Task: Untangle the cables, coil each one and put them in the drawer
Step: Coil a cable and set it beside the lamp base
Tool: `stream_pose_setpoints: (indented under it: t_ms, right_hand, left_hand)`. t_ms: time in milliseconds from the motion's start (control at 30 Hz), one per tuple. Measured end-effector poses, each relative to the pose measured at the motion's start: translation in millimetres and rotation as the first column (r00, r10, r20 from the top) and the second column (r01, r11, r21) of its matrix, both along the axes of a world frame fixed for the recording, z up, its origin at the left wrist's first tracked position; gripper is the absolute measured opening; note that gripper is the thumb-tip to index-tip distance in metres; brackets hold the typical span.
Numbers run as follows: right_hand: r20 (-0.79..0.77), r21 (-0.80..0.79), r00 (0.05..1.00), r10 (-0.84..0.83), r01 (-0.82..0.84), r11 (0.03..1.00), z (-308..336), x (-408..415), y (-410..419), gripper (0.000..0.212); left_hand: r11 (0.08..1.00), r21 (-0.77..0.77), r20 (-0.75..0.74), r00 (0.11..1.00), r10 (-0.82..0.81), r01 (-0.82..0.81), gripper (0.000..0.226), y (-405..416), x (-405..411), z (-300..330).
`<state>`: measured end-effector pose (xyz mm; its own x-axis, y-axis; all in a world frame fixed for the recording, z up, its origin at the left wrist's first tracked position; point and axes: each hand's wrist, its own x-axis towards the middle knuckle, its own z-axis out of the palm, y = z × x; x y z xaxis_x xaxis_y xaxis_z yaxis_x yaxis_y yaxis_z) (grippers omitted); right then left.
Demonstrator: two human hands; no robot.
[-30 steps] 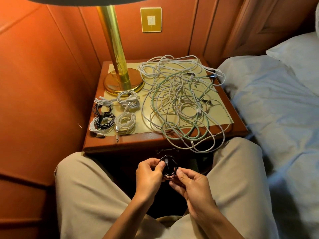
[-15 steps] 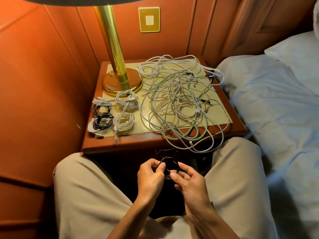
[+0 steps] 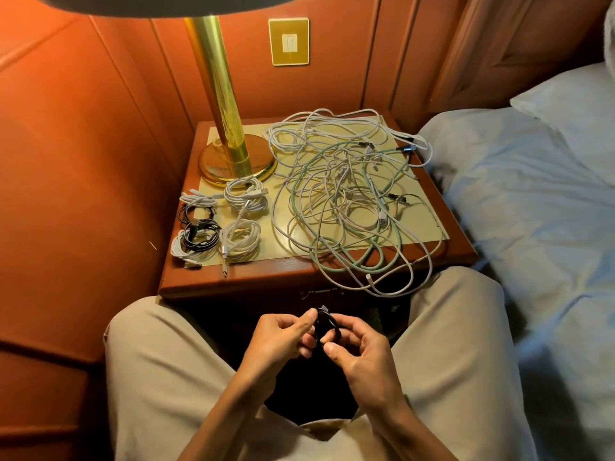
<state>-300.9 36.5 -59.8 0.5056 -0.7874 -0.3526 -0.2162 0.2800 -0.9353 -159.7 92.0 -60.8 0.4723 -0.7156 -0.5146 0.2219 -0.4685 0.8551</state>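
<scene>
Low in the middle of the frame, between the knees, both hands work on one small black cable wound into a tight coil. The left hand pinches the coil's left side between thumb and curled fingers; the right hand has its thumb and fingers curled round the coil's right and lower side. A plug end pokes up at the coil's top.

Just above the hands stands the nightstand, its wooden edge running across the centre of the frame. A drawer front with a small metal handle sits in shadow under that edge; I cannot tell whether it is open or what it holds.

On the tabletop's right half sprawls a tangled heap of cables, white and pale green, with several loops hanging over the front edge toward the right knee. On the left half lie the finished coils: two white coils one behind the other, and left of them a cluster of black and white coils touching each other.

A brass lamp stands at the table's upper left corner, its base just behind the white coils. A brass wall plate sits on the panelled wall at upper centre. A bed with pale sheets fills the right side of the frame.
</scene>
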Motion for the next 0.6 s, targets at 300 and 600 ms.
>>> stream_pose_setpoints:
  t_ms: [300, 600]
  right_hand:
    - [-0.095, -0.045, 0.994, 0.046, -0.05, 0.998, -5.1, 3.1, 2.6, 0.022]
    - [-0.162, 0.077, 0.979, -0.121, 0.135, 0.988, -28.9, 9.9, 4.6, 0.022]
  left_hand:
    - [0.943, 0.085, 0.234, 0.913, -0.334, 0.323, 0.007, -1.3, 9.4, -2.0]
    - [0.978, 0.094, 0.578, 0.79, -0.206, 0.187, 0.011, 4.4, -10.8, -15.4]
